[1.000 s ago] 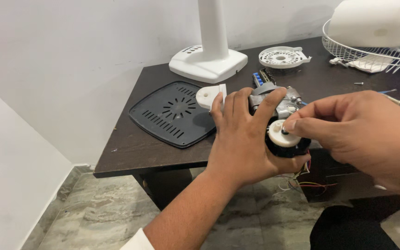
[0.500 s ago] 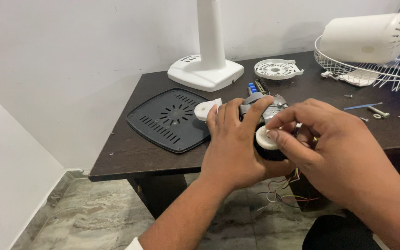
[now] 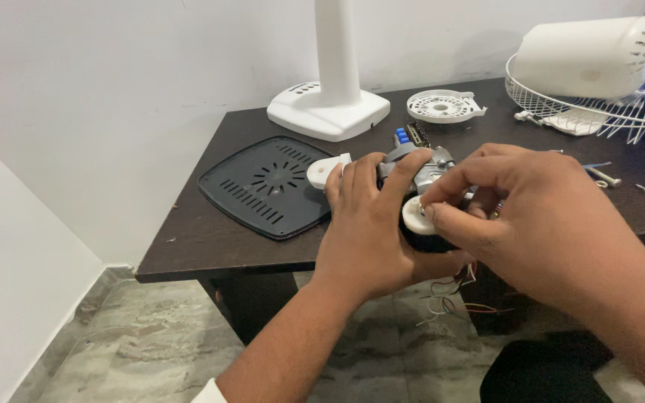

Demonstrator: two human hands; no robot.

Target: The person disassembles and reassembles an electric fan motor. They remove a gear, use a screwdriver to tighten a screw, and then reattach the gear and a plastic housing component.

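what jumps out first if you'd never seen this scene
Two hands meet at the dark table's front edge: the left hand grips a fan motor trailing wires, while the right hand pinches its white gear. Behind stand a white fan stand and a wire guard.

A plain room at home serves as a repair spot. Fan parts lie across a dark bench (image 3: 210, 246). Marble floor (image 3: 151, 351), bare white wall (image 3: 113, 89).
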